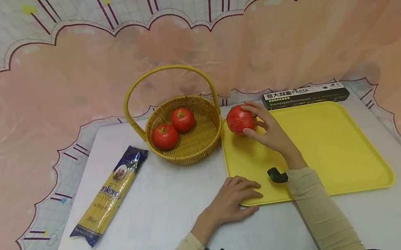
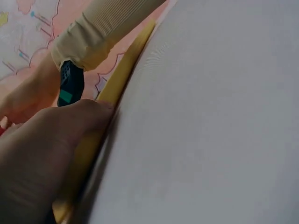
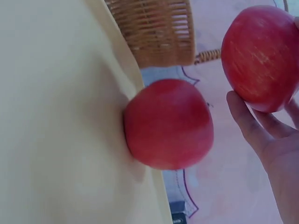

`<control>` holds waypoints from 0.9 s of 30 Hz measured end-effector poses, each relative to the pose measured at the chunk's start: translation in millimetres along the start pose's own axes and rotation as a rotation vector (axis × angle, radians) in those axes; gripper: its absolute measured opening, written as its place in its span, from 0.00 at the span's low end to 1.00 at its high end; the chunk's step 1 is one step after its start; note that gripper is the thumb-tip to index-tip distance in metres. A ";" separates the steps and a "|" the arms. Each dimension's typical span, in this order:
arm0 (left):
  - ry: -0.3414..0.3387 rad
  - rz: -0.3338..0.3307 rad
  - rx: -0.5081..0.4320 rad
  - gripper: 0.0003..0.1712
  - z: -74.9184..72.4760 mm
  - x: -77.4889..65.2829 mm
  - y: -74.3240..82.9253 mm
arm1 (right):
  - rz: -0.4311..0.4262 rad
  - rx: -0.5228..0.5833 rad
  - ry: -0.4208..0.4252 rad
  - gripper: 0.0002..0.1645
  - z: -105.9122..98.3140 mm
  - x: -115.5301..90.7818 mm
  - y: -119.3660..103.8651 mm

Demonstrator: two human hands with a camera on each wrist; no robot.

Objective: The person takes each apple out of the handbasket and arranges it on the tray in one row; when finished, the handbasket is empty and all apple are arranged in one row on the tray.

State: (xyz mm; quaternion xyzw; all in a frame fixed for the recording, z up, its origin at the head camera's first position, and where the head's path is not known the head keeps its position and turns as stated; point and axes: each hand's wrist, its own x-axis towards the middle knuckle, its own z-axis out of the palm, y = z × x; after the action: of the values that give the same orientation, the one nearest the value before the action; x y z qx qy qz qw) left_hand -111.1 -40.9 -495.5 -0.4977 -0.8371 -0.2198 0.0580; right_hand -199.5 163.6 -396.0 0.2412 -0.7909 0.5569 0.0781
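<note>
My right hand [image 1: 269, 130] grips a red apple [image 1: 239, 119] above the far left part of the yellow tray [image 1: 323, 147]. In the right wrist view the held apple [image 3: 261, 58] is up off the tray, and a second red apple [image 3: 169, 124] sits on the tray surface below it. The held apple largely hides that second one in the head view. My left hand [image 1: 232, 200] rests at the tray's near left corner, fingers fairly straight over the rim. Its thumb [image 2: 96, 114] lies along the tray edge in the left wrist view.
Left of the tray stands a yellow wicker basket [image 1: 202, 141] with a tall arched handle, holding two red apples [image 1: 174, 129]. A pasta packet [image 1: 111, 196] lies slanted on the white table [image 1: 159, 213] at left. A black pasta box [image 1: 306, 96] lies behind the tray.
</note>
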 end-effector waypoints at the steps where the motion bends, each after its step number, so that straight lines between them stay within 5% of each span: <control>1: -0.019 0.005 0.003 0.16 -1.4 1.8 -1.8 | 0.010 -0.007 0.005 0.35 -1.7 -0.4 0.3; 10: -0.083 0.041 -0.033 0.18 -4.7 8.4 -18.3 | 0.059 -0.041 0.055 0.36 -17.4 -5.8 4.3; 17: 0.074 -0.055 -0.121 0.14 -0.2 5.5 -24.2 | 0.074 -0.071 0.088 0.37 -28.0 -13.7 6.6; 24: 0.078 -0.031 -0.040 0.13 0.6 5.9 -24.2 | 0.106 -0.153 0.110 0.36 -36.1 -14.1 2.9; 27: 0.169 -0.124 -0.039 0.14 0.0 6.8 -25.9 | 0.123 -0.167 0.122 0.36 -38.8 -14.1 4.4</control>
State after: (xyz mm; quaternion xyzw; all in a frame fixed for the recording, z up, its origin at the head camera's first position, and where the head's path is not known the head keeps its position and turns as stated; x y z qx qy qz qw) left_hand -136.8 -46.0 -501.4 -0.4255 -0.8539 -0.2804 0.1052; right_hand -194.9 204.6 -391.0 0.1506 -0.8418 0.5063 0.1114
